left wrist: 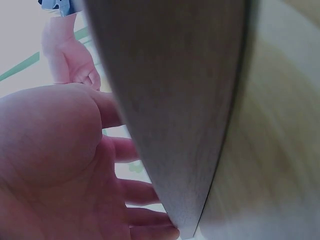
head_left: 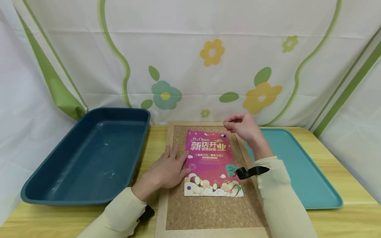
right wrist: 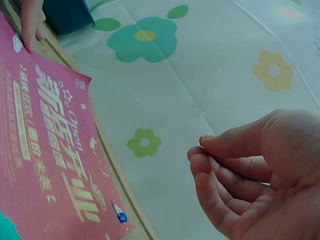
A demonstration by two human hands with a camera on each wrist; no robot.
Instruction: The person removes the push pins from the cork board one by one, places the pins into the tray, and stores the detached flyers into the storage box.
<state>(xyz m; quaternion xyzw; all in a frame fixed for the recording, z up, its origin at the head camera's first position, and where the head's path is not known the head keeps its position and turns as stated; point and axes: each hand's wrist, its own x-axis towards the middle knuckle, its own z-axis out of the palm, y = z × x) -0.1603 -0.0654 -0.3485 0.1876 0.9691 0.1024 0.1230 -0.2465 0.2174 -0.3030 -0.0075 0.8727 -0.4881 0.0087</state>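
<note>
A cork board (head_left: 190,215) in a pale wooden frame lies on the table with a pink and purple poster (head_left: 208,165) on it. Round-headed pins sit at three of the poster's corners: a blue one (right wrist: 122,217) top right, a purple-blue one (head_left: 189,187) bottom left and a green one (head_left: 239,187) bottom right. My left hand (head_left: 169,168) rests on the board's left side, fingers spread, fingertips at the poster's left edge. Above the board's top right edge, my right hand (head_left: 242,127) pinches a small red pin (right wrist: 201,140) between thumb and forefinger, mostly hidden by them.
To the left stands a deep dark-blue tub (head_left: 86,158). A flat teal tray (head_left: 297,168) lies to the right, beside the board. Behind everything hangs a white curtain (head_left: 184,49) with flowers, close to the board's far edge. Black straps (head_left: 253,172) cross both wrists.
</note>
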